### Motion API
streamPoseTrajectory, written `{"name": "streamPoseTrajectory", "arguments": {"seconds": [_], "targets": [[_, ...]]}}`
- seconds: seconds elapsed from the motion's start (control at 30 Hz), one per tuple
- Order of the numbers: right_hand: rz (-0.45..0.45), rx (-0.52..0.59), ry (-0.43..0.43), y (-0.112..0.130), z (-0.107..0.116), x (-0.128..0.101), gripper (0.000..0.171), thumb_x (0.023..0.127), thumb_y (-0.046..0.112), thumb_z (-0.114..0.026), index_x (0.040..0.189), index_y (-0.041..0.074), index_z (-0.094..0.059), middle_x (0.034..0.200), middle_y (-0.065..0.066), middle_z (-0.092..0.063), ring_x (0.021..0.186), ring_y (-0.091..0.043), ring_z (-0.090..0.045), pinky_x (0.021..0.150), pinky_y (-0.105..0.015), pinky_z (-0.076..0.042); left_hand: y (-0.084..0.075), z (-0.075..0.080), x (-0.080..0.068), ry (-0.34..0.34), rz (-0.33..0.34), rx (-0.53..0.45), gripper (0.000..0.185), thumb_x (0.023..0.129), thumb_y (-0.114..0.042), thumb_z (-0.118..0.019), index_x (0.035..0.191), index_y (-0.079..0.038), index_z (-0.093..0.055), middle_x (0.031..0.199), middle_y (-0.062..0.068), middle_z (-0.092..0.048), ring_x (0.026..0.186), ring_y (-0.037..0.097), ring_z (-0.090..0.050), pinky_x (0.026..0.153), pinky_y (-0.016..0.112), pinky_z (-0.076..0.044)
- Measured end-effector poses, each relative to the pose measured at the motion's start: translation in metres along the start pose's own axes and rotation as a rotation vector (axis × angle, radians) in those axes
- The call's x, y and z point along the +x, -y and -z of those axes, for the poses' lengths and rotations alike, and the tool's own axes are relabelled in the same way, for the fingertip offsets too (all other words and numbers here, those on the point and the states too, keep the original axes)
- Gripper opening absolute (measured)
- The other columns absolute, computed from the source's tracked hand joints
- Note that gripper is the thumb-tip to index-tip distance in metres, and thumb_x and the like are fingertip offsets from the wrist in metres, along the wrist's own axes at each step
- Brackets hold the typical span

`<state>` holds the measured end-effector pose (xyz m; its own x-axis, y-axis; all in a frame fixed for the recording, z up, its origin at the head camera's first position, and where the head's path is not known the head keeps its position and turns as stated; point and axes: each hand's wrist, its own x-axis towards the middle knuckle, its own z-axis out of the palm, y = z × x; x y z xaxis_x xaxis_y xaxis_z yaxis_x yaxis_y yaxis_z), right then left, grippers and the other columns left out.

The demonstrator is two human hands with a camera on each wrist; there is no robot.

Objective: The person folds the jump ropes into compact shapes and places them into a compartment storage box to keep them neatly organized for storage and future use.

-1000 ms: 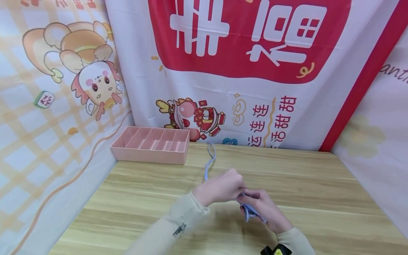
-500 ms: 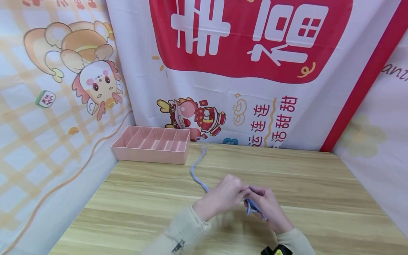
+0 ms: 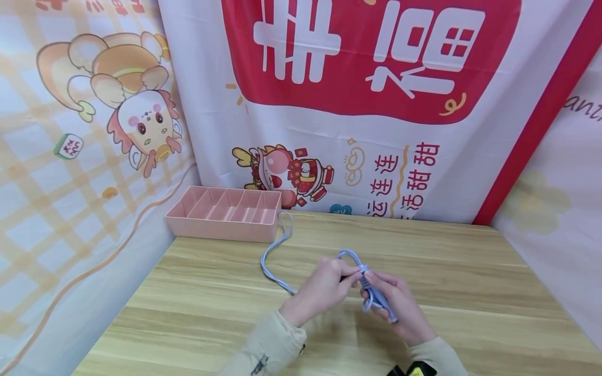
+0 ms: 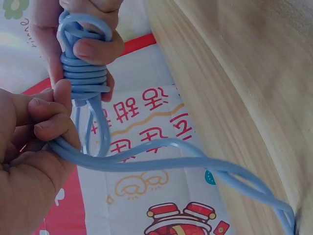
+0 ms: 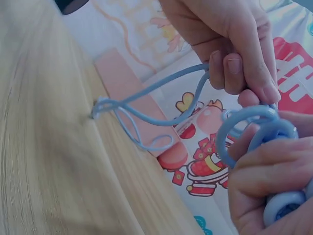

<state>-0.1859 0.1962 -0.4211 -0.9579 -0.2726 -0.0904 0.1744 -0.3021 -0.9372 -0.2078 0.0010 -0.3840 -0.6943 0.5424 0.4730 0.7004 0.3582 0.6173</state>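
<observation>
A light blue cord (image 4: 84, 73) is wound in several tight turns into a bundle, with a loop standing out at its end. My right hand (image 3: 398, 305) grips this bundle, thumb across the turns. Beside it my left hand (image 3: 321, 290) pinches the doubled length of the cord close to the wound part; in the left wrist view those left fingers (image 4: 51, 120) curl round two strands. From the left hand the loose cord (image 3: 265, 266) trails over the table to the pink box. A hollow round blue end (image 5: 283, 208) shows under the right fingers in the right wrist view.
A pink divided box (image 3: 221, 230) stands at the back left of the wooden table (image 3: 447, 271), against the printed cloth (image 3: 329, 120). The cord's far loop (image 3: 286, 222) lies by the box's right corner. A cloth wall flanks each side.
The loose cord has swung left across the table, its far loop now by the box. A loop of cord has appeared above the hands. The right hand keeps its grip on the bundle.
</observation>
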Motion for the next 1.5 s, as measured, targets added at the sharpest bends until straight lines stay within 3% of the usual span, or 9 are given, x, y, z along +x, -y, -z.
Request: {"name": "streamPoseTrajectory", "arguments": {"seconds": [0.17, 0.27, 0.4, 0.6, 0.7, 0.93, 1.23, 1.5], "targets": [[0.031, 0.068, 0.1, -0.001, 0.0, -0.001, 0.031, 0.103, 0.026, -0.053, 0.117, 0.001, -0.066, 0.082, -0.007, -0.063, 0.045, -0.002, -0.041, 0.035, -0.014, -0.032, 0.0, 0.002, -0.004, -0.065, -0.08, -0.048, 0.02, 0.092, -0.003, -0.069, 0.112, 0.001, -0.071, 0.087, 0.008, -0.072, 0.06, -0.001, -0.049, 0.05, 0.012, -0.042], [0.024, 0.087, 0.127, -0.002, -0.001, -0.001, 0.032, 0.104, 0.027, -0.052, 0.117, 0.002, -0.066, 0.083, -0.005, -0.063, 0.046, -0.001, -0.042, 0.036, -0.012, -0.033, 0.001, 0.003, -0.007, -0.082, -0.144, -0.044, 0.022, 0.09, -0.001, -0.071, 0.111, 0.003, -0.071, 0.091, 0.009, -0.073, 0.067, 0.0, -0.056, 0.056, 0.01, -0.044], [0.017, 0.037, 0.086, -0.004, -0.003, -0.001, 0.031, 0.103, 0.029, -0.055, 0.115, 0.003, -0.067, 0.081, -0.005, -0.061, 0.044, -0.001, -0.041, 0.034, -0.013, -0.032, 0.002, 0.002, -0.011, -0.045, -0.208, -0.036, 0.026, 0.09, -0.002, -0.071, 0.115, 0.003, -0.068, 0.099, 0.009, -0.073, 0.082, 0.003, -0.062, 0.067, 0.009, -0.047], [0.01, -0.059, 0.009, -0.006, -0.004, -0.002, 0.029, 0.101, 0.03, -0.058, 0.108, 0.003, -0.068, 0.077, -0.005, -0.062, 0.042, -0.002, -0.041, 0.033, -0.015, -0.032, 0.002, 0.002, -0.016, 0.007, -0.26, -0.024, 0.025, 0.091, -0.002, -0.069, 0.116, 0.002, -0.069, 0.097, 0.005, -0.072, 0.079, 0.0, -0.057, 0.065, 0.008, -0.045], [0.006, -0.045, 0.003, -0.005, -0.004, -0.002, 0.028, 0.101, 0.029, -0.058, 0.105, 0.003, -0.068, 0.075, -0.004, -0.061, 0.04, -0.001, -0.04, 0.032, -0.015, -0.031, 0.003, 0.002, -0.018, 0.019, -0.219, -0.089, 0.025, 0.093, -0.004, -0.068, 0.117, 0.001, -0.068, 0.096, 0.003, -0.071, 0.077, 0.0, -0.054, 0.062, 0.011, -0.045], [0.015, -0.055, 0.015, 0.0, -0.007, -0.004, 0.03, 0.1, 0.029, -0.059, 0.106, 0.001, -0.069, 0.075, -0.006, -0.061, 0.04, -0.003, -0.039, 0.033, -0.016, -0.031, 0.008, 0.005, -0.024, 0.005, 0.024, -0.303, 0.022, 0.093, -0.013, -0.069, 0.115, -0.007, -0.072, 0.097, -0.006, -0.069, 0.078, 0.003, -0.058, 0.062, 0.021, -0.05], [0.054, -0.106, -0.048, 0.002, -0.01, -0.006, 0.028, 0.098, 0.027, -0.062, 0.104, 0.001, -0.072, 0.073, -0.008, -0.062, 0.041, -0.003, -0.04, 0.032, -0.016, -0.03, 0.014, 0.01, -0.021, 0.001, 0.118, -0.383, 0.016, 0.088, -0.017, -0.076, 0.102, -0.009, -0.078, 0.095, -0.008, -0.073, 0.083, 0.006, -0.068, 0.067, 0.026, -0.056], [0.073, -0.071, -0.013, 0.003, -0.007, -0.007, 0.03, 0.101, 0.028, -0.058, 0.099, 0.0, -0.07, 0.071, -0.007, -0.06, 0.04, -0.003, -0.039, 0.032, -0.016, -0.029, 0.024, 0.013, -0.027, 0.049, 0.209, -0.363, 0.012, 0.088, -0.024, -0.077, 0.093, -0.014, -0.081, 0.07, -0.01, -0.07, 0.061, 0.008, -0.06, 0.046, 0.02, -0.039]]}}
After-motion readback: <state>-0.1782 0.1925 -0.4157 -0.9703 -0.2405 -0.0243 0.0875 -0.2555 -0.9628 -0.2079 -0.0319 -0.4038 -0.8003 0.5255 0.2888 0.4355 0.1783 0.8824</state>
